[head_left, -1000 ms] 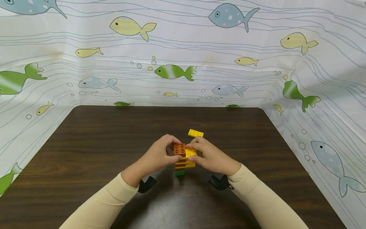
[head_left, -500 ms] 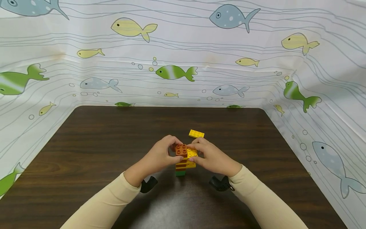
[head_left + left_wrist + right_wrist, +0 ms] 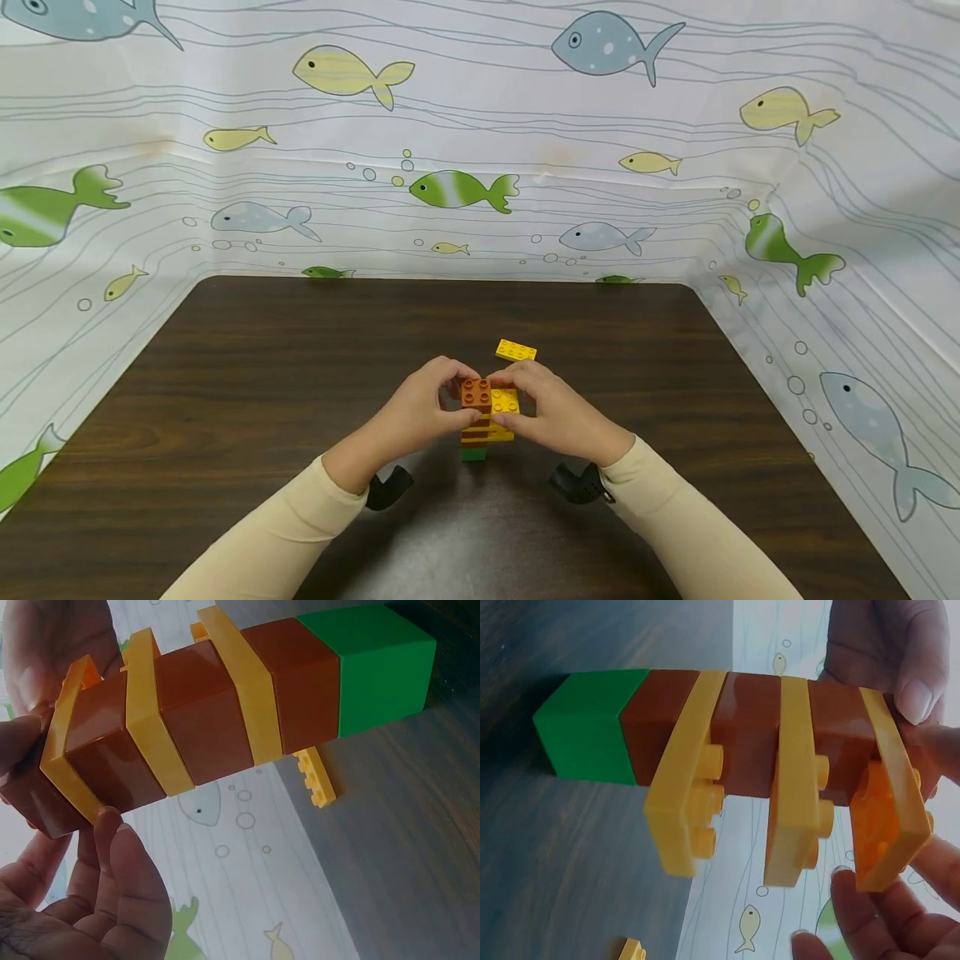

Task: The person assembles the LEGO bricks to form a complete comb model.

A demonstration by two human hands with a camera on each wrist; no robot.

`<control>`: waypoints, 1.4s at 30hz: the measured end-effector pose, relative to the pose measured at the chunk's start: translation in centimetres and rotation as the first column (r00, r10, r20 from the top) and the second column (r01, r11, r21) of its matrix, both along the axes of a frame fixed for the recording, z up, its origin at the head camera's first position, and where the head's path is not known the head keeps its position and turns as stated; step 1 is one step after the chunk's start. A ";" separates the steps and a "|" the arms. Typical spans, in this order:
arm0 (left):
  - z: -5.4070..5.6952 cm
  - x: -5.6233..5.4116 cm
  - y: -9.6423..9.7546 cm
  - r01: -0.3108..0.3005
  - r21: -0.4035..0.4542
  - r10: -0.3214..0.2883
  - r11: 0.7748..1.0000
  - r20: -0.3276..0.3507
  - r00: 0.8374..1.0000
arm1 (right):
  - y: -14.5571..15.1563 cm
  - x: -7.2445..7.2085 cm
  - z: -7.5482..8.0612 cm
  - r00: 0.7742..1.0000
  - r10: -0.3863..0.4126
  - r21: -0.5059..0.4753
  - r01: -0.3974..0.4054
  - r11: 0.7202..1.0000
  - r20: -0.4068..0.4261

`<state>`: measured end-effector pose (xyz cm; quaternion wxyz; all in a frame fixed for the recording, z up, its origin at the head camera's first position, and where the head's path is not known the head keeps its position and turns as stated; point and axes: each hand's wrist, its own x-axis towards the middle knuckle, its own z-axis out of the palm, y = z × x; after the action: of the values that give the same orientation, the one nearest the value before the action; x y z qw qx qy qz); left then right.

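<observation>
A tower of toy building bricks (image 3: 474,435) stands upright on the table: a green base brick (image 3: 386,667), then brown bricks alternating with thin yellow ones whose studded ends jut out to the right. My left hand (image 3: 420,404) pinches the topmost brown brick (image 3: 476,393) between thumb and fingers. Beside it, my right hand (image 3: 558,410) grips the jutting end of the uppermost yellow brick (image 3: 506,401), thumb on the near side, fingers at the far side. In the right wrist view the right hand's lower fingers (image 3: 870,904) are spread beneath the yellow end.
A loose yellow brick (image 3: 516,350) lies on the dark wooden table (image 3: 300,350) just beyond the right hand. Fish-patterned white cloth (image 3: 480,125) rises along the table's back and sides. Black wrist-worn devices (image 3: 577,482) show below both hands.
My right index finger has shifted slightly toward the far edge, showing more of the uppermost yellow brick's studs. The left hand keeps its pinch, and the tower stays in place.
</observation>
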<state>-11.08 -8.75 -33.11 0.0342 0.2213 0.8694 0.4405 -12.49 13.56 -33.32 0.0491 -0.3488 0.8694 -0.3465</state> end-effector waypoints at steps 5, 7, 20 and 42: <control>-0.2 0.2 -0.2 0.003 0.040 -0.003 0.999 -0.004 1.000 | -0.4 0.1 0.1 0.999 -0.026 -0.088 0.030 0.996 0.047; -0.2 0.2 -0.3 0.002 0.060 -0.002 0.998 -0.001 1.000 | -0.6 0.2 0.1 0.998 -0.030 -0.121 0.036 0.992 0.057; -0.4 -0.1 -1.2 -0.005 0.124 -0.003 0.992 0.068 0.998 | -1.2 0.0 0.0 0.996 -0.004 -0.175 0.019 0.984 0.085; -1.4 -0.2 -1.3 0.012 0.198 -0.027 0.980 0.073 0.997 | -1.1 -0.1 -0.4 0.993 0.017 -0.189 0.006 0.982 0.119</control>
<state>-11.30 -10.08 -34.54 0.0488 0.2153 0.8173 0.5322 -12.61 12.45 -33.70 0.0689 -0.3327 0.8271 -0.4478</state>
